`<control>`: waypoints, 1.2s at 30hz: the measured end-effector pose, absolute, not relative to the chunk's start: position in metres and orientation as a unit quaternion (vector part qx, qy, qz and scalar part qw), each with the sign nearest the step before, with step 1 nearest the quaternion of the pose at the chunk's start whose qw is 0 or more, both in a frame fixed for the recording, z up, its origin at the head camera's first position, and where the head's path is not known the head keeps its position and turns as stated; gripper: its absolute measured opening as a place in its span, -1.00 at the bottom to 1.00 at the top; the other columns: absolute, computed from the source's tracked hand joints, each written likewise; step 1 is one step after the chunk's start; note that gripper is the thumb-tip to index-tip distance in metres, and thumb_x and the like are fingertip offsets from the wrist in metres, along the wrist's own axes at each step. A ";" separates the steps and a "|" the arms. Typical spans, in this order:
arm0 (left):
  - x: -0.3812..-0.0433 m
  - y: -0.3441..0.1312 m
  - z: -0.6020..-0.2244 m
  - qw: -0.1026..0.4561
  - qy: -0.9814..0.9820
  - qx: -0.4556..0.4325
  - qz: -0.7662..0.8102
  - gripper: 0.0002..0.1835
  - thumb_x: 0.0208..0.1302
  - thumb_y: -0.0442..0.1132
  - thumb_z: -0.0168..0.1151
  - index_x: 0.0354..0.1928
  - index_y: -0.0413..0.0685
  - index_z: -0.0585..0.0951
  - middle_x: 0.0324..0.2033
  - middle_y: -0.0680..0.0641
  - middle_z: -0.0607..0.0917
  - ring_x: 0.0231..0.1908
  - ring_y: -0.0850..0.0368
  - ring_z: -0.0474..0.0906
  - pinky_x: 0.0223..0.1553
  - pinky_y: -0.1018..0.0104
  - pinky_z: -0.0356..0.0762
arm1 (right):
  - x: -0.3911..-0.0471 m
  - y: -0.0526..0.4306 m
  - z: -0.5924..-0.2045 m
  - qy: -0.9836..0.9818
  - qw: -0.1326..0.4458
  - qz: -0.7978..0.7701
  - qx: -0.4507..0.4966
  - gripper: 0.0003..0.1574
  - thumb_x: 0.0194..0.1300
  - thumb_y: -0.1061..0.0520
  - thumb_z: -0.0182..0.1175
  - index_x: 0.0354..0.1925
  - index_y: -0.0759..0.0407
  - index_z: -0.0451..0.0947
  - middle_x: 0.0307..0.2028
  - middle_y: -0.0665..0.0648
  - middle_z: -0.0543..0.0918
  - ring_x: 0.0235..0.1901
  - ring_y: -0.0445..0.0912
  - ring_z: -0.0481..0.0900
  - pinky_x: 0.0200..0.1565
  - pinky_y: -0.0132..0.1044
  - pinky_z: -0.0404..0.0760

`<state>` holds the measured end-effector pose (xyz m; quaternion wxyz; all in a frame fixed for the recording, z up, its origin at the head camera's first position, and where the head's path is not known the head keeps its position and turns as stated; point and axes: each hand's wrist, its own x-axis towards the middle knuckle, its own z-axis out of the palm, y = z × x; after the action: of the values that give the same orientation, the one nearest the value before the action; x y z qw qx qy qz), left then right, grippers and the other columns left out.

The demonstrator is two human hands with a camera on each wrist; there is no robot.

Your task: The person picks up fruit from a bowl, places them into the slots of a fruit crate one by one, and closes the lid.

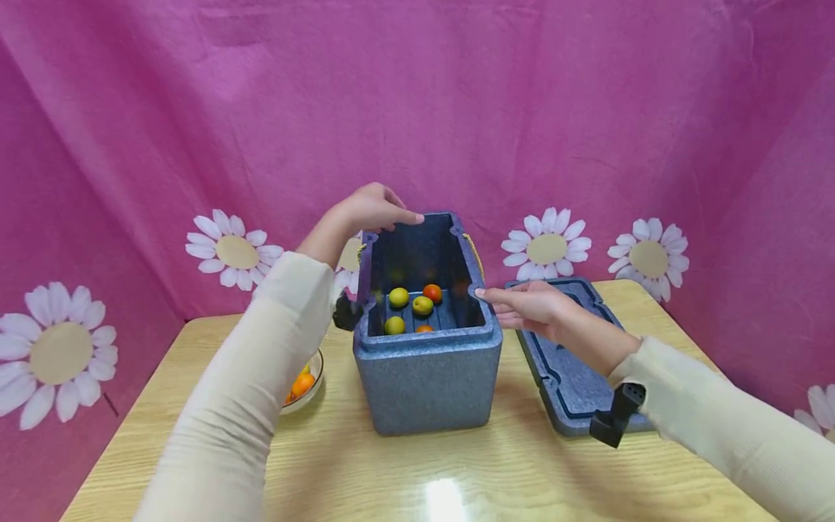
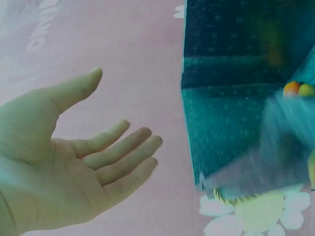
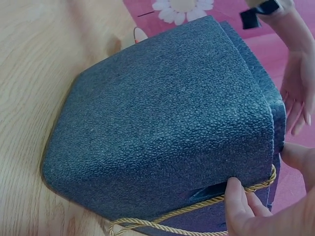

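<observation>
A grey foam box (image 1: 427, 388) stands uncovered on the table, with several small round fruits inside, among them a yellow-green fruit (image 1: 399, 298) and a red fruit (image 1: 433, 293). Over the box's far left corner hovers my left hand (image 1: 375, 207), its fingers spread and holding nothing; the left wrist view shows the empty palm (image 2: 59, 162) apart from the box wall. My right hand (image 1: 531, 306) grips the box's right rim, thumb on the rim. In the right wrist view its fingers (image 3: 234, 196) press the outer side, by a gold rope handle (image 3: 170, 214).
A glass bowl (image 1: 316, 392) holding orange fruit (image 1: 303, 384) stands left of the box, partly hidden by my left sleeve. The grey lid (image 1: 577, 373) lies on the wooden table (image 1: 333, 471) at the right. Behind hangs a pink curtain (image 1: 457, 109) with daisies.
</observation>
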<state>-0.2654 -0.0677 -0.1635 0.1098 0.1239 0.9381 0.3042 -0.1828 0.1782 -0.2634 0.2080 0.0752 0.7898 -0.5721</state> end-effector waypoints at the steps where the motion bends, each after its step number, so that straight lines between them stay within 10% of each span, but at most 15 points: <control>1: -0.264 -0.074 -0.164 0.102 0.935 0.121 0.317 -0.41 0.32 0.06 0.23 0.26 -0.16 0.48 0.25 -0.17 0.54 0.23 -0.09 0.52 0.32 0.05 0.46 | -0.183 0.178 -0.263 0.790 0.208 -0.571 0.075 0.00 0.37 -0.16 0.15 0.45 0.41 0.02 0.41 0.37 0.32 0.35 0.12 0.42 0.35 -0.15 0.41; 17: -0.227 -0.159 -0.236 -0.036 0.902 0.116 0.414 -0.60 0.34 -0.14 0.22 0.09 -0.28 0.55 0.05 -0.33 0.66 0.08 -0.16 0.60 0.07 0.18 0.56 | -0.184 0.178 -0.264 0.790 0.195 -0.577 0.071 0.04 0.36 -0.15 0.17 0.46 0.46 -0.01 0.41 0.39 0.31 0.36 0.11 0.41 0.35 -0.15 0.41; 36: -0.194 -0.218 -0.323 -0.038 0.904 0.094 0.415 -0.62 0.35 -0.13 0.24 0.06 -0.25 0.55 0.00 -0.28 0.69 0.01 -0.13 0.64 -0.08 0.44 0.57 | -0.182 0.178 -0.266 0.783 0.200 -0.586 0.061 0.05 0.37 -0.15 0.15 0.49 0.42 -0.06 0.45 0.38 0.24 0.45 0.14 0.27 0.40 -0.12 0.35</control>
<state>-0.1940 -0.2182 -0.3234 -0.0383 0.0940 0.9040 0.4153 -0.1817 0.1785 -0.2662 0.2005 0.0614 0.7827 -0.5861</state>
